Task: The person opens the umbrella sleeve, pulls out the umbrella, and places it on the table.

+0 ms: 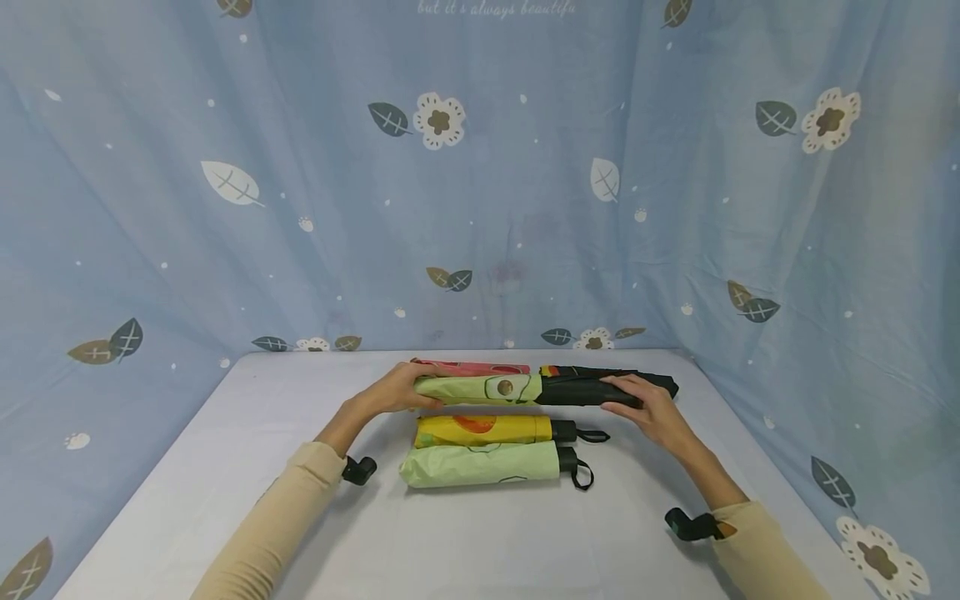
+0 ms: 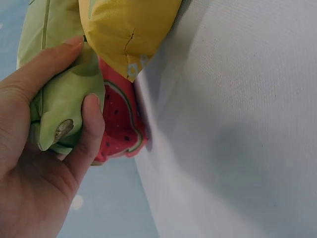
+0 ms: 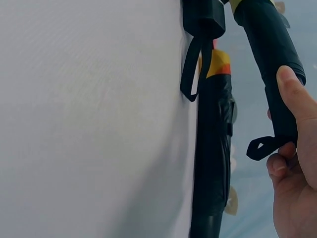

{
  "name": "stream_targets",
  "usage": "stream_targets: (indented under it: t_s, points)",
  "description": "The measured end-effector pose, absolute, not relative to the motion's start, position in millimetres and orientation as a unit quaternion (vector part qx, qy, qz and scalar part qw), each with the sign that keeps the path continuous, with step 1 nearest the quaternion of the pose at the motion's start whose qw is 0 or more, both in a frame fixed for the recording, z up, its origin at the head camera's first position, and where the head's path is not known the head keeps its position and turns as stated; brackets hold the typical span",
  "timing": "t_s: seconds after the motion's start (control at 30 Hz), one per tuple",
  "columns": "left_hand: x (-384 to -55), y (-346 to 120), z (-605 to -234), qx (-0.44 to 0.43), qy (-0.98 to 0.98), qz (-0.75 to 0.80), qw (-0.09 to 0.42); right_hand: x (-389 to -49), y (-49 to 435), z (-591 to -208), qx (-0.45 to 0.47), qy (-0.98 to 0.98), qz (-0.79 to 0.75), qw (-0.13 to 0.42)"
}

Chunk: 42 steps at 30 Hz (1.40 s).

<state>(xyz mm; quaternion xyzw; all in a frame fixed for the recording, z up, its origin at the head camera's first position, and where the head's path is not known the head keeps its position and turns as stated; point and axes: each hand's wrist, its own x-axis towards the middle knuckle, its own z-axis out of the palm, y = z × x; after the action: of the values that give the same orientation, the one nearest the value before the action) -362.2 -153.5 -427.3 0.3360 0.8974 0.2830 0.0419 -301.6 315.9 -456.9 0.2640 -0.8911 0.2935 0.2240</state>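
A folded umbrella with a light green avocado-print sleeve (image 1: 465, 389) and a long black handle end (image 1: 581, 391) is held level above the table. My left hand (image 1: 397, 389) grips its green end between thumb and fingers, also plain in the left wrist view. My right hand (image 1: 651, 407) holds the black end, thumb on top, beside a small wrist loop (image 3: 262, 148). Behind it lie a red watermelon-print umbrella (image 2: 119, 119) and a black umbrella (image 3: 213, 148) with a yellow and red tip, both partly hidden. Nearer lies a yellow umbrella (image 1: 483, 430) with an orange print.
In front of the yellow umbrella, another light green umbrella (image 1: 483, 467) lies parallel to it, its black strap at the right. All rest on a white-covered table (image 1: 525, 542). A blue patterned curtain (image 1: 517, 208) hangs behind and on both sides.
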Motion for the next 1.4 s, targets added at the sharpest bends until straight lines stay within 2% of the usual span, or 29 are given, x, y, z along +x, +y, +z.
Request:
stream_targets:
  t_s: [0.6,1.4]
  points:
    - [-363.9,-162.1,-428.2,0.356,0.886,0.295,0.028,-293.5,331.3,-458.6,0.260,-0.891,0.298,0.224]
    - [-365.6,-172.1,-432.7,0.342,0.886,0.312,0.015,-277.4,371.3,-466.1,0.200,-0.909,0.264,0.253]
